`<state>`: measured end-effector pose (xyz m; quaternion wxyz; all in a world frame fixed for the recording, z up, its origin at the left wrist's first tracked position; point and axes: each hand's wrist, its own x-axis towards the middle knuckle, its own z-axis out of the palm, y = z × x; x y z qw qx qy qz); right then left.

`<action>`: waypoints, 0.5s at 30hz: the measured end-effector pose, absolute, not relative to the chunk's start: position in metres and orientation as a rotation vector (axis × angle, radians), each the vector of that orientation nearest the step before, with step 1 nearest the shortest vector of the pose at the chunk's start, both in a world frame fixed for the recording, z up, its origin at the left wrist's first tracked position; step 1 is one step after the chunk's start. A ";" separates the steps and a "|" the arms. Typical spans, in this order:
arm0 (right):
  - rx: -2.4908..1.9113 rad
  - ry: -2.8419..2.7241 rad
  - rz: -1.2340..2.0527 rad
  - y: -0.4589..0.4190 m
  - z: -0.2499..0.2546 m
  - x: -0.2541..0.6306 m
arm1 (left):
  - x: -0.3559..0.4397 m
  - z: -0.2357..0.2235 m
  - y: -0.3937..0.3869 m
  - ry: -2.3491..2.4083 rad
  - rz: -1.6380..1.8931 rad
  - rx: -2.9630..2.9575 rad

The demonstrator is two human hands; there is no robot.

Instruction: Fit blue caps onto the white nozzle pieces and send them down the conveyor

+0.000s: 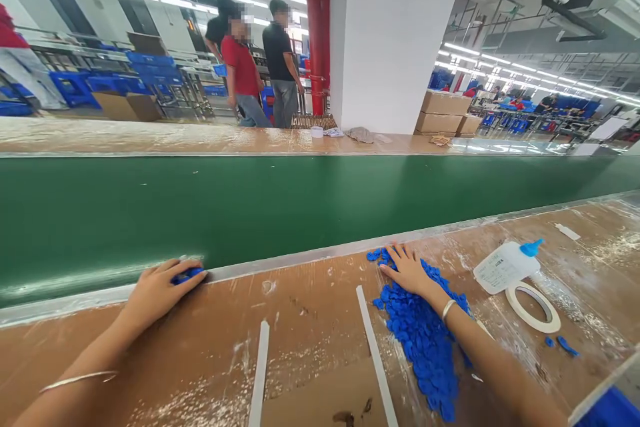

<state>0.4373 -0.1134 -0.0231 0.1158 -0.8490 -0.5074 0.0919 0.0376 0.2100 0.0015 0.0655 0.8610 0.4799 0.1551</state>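
My left hand (161,288) is curled at the metal edge beside the green conveyor belt. Between its thumb and fingers shows a blue piece (187,275), mostly covered, so its kind is unclear. Over the far end of a heap of small flat blue pieces (423,347) lies my right hand (407,270), fingers spread and palm down. A few loose blue pieces sit by its fingertips. What is under the palm is hidden.
The green belt (280,207) runs across beyond the brown worktop (310,320). To the right are a white bottle with a blue nozzle (505,268) and a tape roll (514,300). Two white strips (260,373) lie in front. Several people stand behind the belt, near a pillar (395,40).
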 end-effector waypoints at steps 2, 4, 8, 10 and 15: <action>-2.485 -1.580 0.345 -0.117 -0.025 0.434 | 0.046 -0.005 0.187 1.332 0.433 2.580; -2.465 -1.666 0.393 -0.124 -0.023 0.427 | 0.052 -0.013 0.161 1.256 0.438 2.560; -2.424 -1.782 0.451 -0.144 -0.018 0.410 | 0.058 -0.029 0.100 1.145 0.509 2.556; -2.403 -1.826 0.468 -0.155 -0.017 0.400 | 0.059 -0.036 0.070 1.082 0.533 2.565; -2.369 -1.874 0.445 -0.177 -0.020 0.378 | 0.057 -0.045 0.025 1.012 0.537 2.610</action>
